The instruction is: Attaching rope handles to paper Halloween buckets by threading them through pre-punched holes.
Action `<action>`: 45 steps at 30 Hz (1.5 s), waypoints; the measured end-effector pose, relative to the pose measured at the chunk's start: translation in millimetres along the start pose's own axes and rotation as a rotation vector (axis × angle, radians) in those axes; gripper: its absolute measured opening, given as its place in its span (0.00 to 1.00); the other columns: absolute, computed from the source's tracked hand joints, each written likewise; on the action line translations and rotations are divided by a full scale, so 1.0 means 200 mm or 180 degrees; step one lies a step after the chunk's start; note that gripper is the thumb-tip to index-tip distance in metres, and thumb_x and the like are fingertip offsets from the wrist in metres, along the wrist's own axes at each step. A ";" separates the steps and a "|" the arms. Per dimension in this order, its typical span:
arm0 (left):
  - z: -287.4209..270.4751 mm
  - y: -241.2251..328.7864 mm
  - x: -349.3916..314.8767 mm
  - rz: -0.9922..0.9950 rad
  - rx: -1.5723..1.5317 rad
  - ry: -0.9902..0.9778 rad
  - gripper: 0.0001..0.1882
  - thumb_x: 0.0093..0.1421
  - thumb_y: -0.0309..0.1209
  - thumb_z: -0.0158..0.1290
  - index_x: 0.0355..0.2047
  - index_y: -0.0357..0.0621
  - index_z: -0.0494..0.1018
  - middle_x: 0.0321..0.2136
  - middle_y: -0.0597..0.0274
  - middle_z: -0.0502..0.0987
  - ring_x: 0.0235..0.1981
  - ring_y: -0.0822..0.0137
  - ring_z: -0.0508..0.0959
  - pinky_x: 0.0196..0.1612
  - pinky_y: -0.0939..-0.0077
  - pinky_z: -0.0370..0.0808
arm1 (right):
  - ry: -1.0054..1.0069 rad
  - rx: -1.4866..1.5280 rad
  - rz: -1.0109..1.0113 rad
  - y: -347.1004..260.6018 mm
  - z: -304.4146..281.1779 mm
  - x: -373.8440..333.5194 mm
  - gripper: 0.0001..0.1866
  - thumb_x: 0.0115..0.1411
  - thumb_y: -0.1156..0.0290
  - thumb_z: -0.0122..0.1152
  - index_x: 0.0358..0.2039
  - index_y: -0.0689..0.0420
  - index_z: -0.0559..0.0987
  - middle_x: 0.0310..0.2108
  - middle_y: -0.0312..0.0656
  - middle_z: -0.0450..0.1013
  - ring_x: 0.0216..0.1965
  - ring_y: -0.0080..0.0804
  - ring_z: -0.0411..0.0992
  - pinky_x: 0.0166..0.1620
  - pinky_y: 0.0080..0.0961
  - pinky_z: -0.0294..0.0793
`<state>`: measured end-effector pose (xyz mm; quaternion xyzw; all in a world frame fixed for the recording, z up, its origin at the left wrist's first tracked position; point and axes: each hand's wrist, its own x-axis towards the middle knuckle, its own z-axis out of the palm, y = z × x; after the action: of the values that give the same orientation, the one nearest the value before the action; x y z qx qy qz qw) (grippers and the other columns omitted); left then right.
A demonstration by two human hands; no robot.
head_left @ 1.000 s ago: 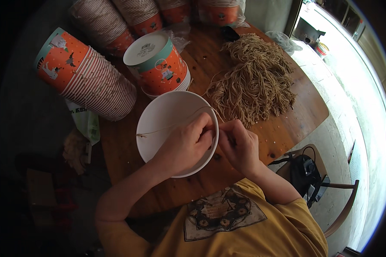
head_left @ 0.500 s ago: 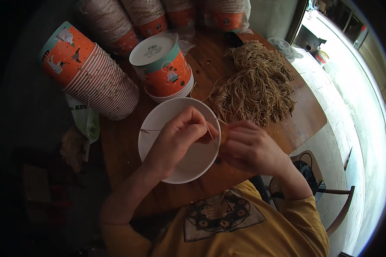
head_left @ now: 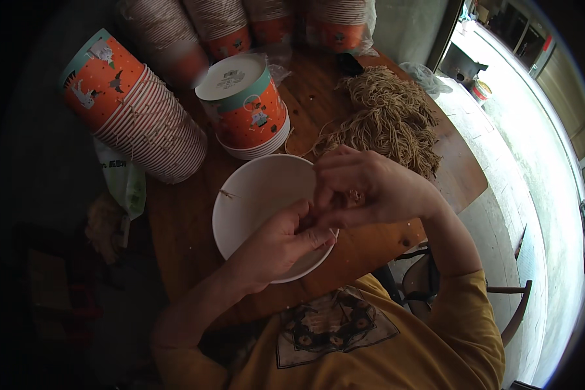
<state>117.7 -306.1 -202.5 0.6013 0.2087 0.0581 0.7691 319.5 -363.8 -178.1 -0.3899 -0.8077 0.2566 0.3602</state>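
Left hand (head_left: 276, 250) bent over the near-right rim of a white tub (head_left: 240, 221); right hand (head_left: 377, 185) curled against it, blurred. Cannot tell what either grip holds. Tub sits mouth-up on the surface (head_left: 182, 237); likely light, thin-walled, easily dented, best held by the rim. Cord end (head_left: 227, 194) at left rim, probably limp. Beyond: upturned orange tubs (head_left: 252, 117) crowding the far side, leaning stack (head_left: 136, 107) left, cord heap (head_left: 396, 117) right, wrapped stacks (head_left: 214, 29) farthest.

Bowl (head_left: 240, 218), white inside, twine (head_left: 227, 194) at left wall

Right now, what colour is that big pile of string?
The string is light brown, showing best in the head view.
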 end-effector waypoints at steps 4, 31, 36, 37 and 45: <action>-0.02 -0.03 0.02 0.0032 0.0030 -0.0141 0.09 0.65 0.31 0.50 0.43 0.40 0.71 0.35 0.70 0.73 0.39 0.79 0.72 0.47 0.82 0.69 | -0.0038 0.0113 0.0408 0.03 0.02 0.03 0.07 0.52 0.72 0.67 0.28 0.56 0.77 0.29 0.36 0.69 0.33 0.35 0.70 0.43 0.29 0.67; -0.06 0.02 0.06 -0.0799 -0.0818 -0.0095 0.07 0.63 0.29 0.51 0.41 0.43 0.71 0.34 0.69 0.73 0.36 0.78 0.74 0.42 0.80 0.73 | 0.1521 -0.2233 0.0173 -0.12 0.44 -0.25 0.11 0.46 0.72 0.67 0.33 0.51 0.78 0.25 0.34 0.66 0.23 0.27 0.68 0.21 0.23 0.69; -0.04 0.02 0.05 -0.0674 -0.0667 -0.0104 0.06 0.62 0.29 0.50 0.39 0.43 0.71 0.35 0.68 0.73 0.36 0.76 0.73 0.41 0.79 0.72 | 0.1324 -0.2121 -0.0004 -0.12 0.41 -0.26 0.12 0.48 0.72 0.63 0.36 0.50 0.78 0.28 0.35 0.66 0.26 0.28 0.68 0.24 0.24 0.70; -0.03 0.02 0.05 -0.0588 -0.0661 -0.0019 0.06 0.61 0.28 0.51 0.38 0.42 0.70 0.34 0.67 0.73 0.35 0.76 0.73 0.40 0.80 0.72 | 0.1292 -0.1867 -0.0128 -0.11 0.37 -0.25 0.12 0.47 0.74 0.64 0.35 0.51 0.79 0.27 0.35 0.68 0.25 0.29 0.69 0.24 0.24 0.70; -0.01 0.03 0.06 -0.0255 -0.0432 -0.0005 0.11 0.58 0.21 0.51 0.41 0.34 0.64 0.32 0.60 0.72 0.31 0.74 0.73 0.36 0.80 0.72 | 0.0960 -0.1296 0.0220 -0.04 0.17 -0.18 0.13 0.53 0.74 0.61 0.41 0.54 0.75 0.38 0.40 0.69 0.41 0.41 0.67 0.43 0.32 0.71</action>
<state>128.2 -298.9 -200.0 0.5390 0.2275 0.0408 0.8100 304.0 -401.7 -207.3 -0.5156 -0.7661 0.0398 0.3817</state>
